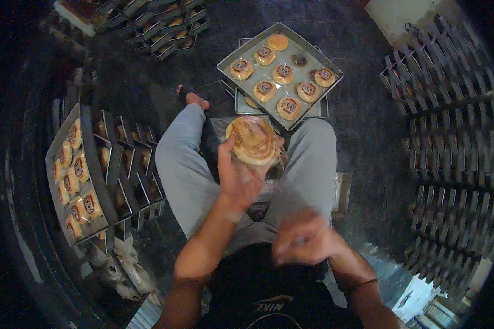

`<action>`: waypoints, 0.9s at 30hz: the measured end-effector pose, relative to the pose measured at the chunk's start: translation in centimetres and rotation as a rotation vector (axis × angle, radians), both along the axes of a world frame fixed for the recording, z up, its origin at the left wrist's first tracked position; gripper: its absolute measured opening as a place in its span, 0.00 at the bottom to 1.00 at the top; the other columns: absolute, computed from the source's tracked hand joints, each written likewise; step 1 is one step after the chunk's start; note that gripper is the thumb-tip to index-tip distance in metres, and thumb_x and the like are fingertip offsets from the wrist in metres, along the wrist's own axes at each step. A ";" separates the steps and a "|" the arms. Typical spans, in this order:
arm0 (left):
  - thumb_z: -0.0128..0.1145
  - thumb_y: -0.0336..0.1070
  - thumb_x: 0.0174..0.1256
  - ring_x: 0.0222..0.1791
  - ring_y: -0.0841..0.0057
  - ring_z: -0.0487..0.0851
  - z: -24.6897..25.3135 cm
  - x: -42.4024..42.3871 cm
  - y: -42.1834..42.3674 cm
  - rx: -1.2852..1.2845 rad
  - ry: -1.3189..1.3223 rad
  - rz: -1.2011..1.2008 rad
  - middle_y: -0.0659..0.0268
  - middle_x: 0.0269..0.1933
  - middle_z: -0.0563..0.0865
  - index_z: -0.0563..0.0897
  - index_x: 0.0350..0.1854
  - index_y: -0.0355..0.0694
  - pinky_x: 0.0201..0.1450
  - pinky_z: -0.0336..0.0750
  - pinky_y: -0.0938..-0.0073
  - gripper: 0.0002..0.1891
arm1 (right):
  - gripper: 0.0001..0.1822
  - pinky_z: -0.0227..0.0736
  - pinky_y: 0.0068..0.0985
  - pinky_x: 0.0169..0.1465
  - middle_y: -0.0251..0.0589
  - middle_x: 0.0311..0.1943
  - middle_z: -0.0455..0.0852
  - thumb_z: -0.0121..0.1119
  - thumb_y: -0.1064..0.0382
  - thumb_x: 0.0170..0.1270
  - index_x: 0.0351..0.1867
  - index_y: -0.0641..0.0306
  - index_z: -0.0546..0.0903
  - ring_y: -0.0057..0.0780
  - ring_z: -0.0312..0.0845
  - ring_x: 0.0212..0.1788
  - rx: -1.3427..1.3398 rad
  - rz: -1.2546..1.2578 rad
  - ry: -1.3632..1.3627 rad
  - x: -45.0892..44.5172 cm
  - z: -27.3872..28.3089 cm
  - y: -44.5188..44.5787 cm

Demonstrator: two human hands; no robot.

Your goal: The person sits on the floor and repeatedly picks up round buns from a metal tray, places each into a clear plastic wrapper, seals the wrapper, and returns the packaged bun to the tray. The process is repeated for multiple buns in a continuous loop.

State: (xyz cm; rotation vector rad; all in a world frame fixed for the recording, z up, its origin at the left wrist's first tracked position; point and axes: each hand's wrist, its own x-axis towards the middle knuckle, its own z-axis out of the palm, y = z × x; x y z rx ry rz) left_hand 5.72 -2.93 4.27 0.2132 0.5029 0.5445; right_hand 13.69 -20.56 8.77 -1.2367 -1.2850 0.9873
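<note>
My left hand (243, 181) holds a round, flat bread (253, 140) with brown markings on top; clear plastic wrap lies around and under it. My right hand (302, 240), blurred, is near my belly, to the right of and below the bread; whether it has anything between its fingers cannot be made out. Just beyond the bread, a square metal tray (253, 84) bears several round buns, most of them under clear wrap with a printed mark. One bun (277, 42) at its far corner shows no printed mark. The tray rests askew on other trays.
At left, a tray of wrapped buns (80, 164) tops a criss-cross stack of trays (123, 168). More tray stacks stand at the far left and along the right (455, 144). Plastic bags (127, 263) lie low at left. A small box (341, 193) sits beside my right leg.
</note>
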 end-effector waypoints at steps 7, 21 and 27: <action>0.44 0.59 0.74 0.66 0.55 0.79 -0.2 1.3 -1.7 0.048 -0.127 -0.105 0.56 0.67 0.79 0.68 0.73 0.38 0.72 0.70 0.52 0.34 | 0.19 0.70 0.18 0.26 0.37 0.40 0.92 0.77 0.74 0.52 0.46 0.60 0.86 0.16 0.78 0.24 -0.111 -0.468 -0.142 -1.4 -4.1 2.4; 0.44 0.58 0.75 0.64 0.48 0.80 -0.8 1.3 -1.1 0.028 -0.116 -0.029 0.53 0.64 0.81 0.71 0.70 0.35 0.68 0.75 0.51 0.33 | 0.08 0.79 0.33 0.39 0.43 0.37 0.85 0.70 0.72 0.58 0.39 0.64 0.87 0.41 0.84 0.37 -0.124 -0.439 -0.308 -2.7 -4.2 3.8; 0.44 0.58 0.75 0.63 0.46 0.80 -0.7 -0.1 -0.2 -0.254 -0.160 -0.141 0.53 0.65 0.80 0.72 0.70 0.35 0.61 0.83 0.53 0.33 | 0.15 0.83 0.32 0.39 0.46 0.55 0.80 0.69 0.70 0.64 0.52 0.57 0.82 0.44 0.86 0.41 -0.131 -0.222 -0.492 2.5 -2.2 -1.3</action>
